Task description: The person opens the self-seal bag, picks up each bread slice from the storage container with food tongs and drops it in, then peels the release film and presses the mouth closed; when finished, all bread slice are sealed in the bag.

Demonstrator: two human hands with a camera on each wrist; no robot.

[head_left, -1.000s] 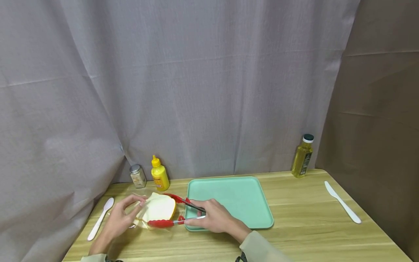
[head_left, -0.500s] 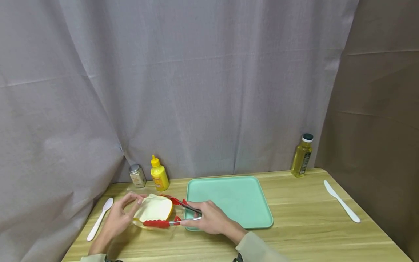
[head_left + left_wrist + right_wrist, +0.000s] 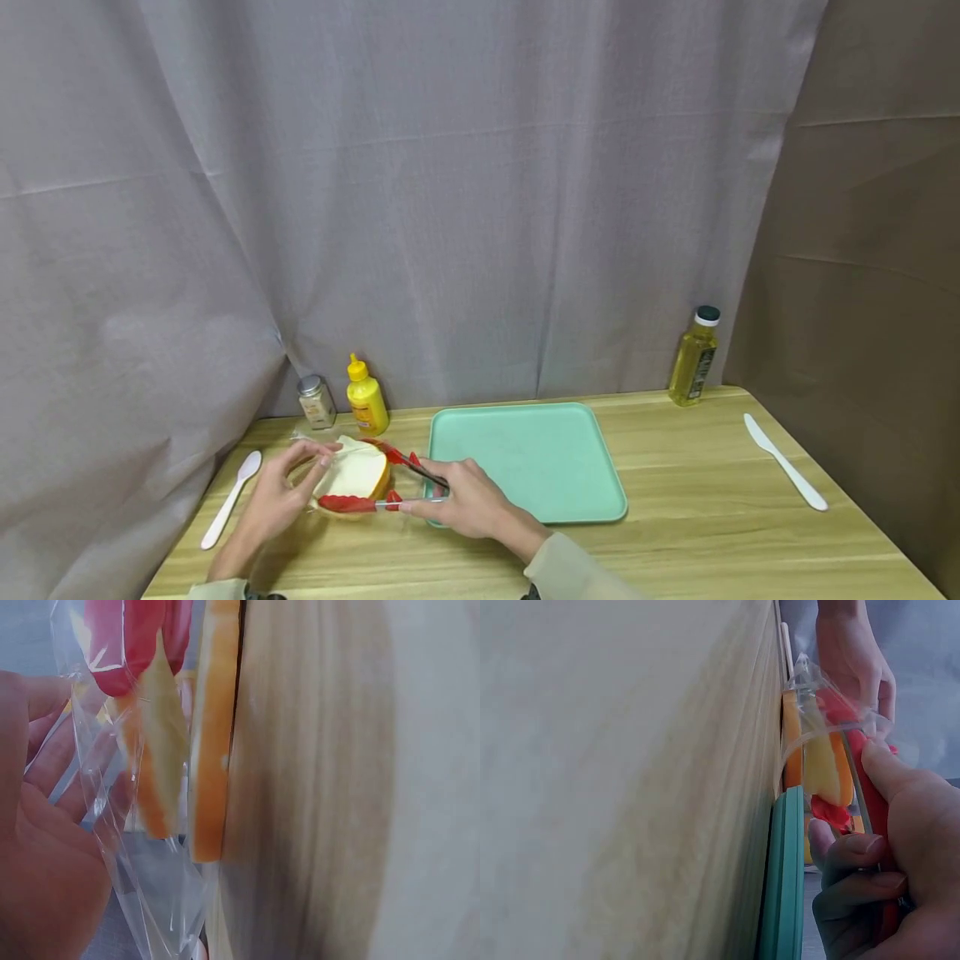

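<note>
Several slices of bread with orange-brown crusts lie in a clear plastic bag at the table's left; the top slice faces up. My left hand pinches the bag's upper edge between thumb and fingers, lifting the film. In my right hand I grip tongs with red tips and metal arms. Their tips reach into the bag, one along the near side of the top slice and one along its far side. In the left wrist view a lower slice lies flat on the table, with the upper bread tilted above it.
A green tray lies right of the bread, partly under my right hand. Behind stand a seasoning jar and a yellow squeeze bottle. A white spoon is at left; an oil bottle and white knife are at right.
My right hand has moved left with the tongs, their tips sliding farther along the bread. The top slice has shifted slightly left. My left hand stays nearly in place on the bag.
</note>
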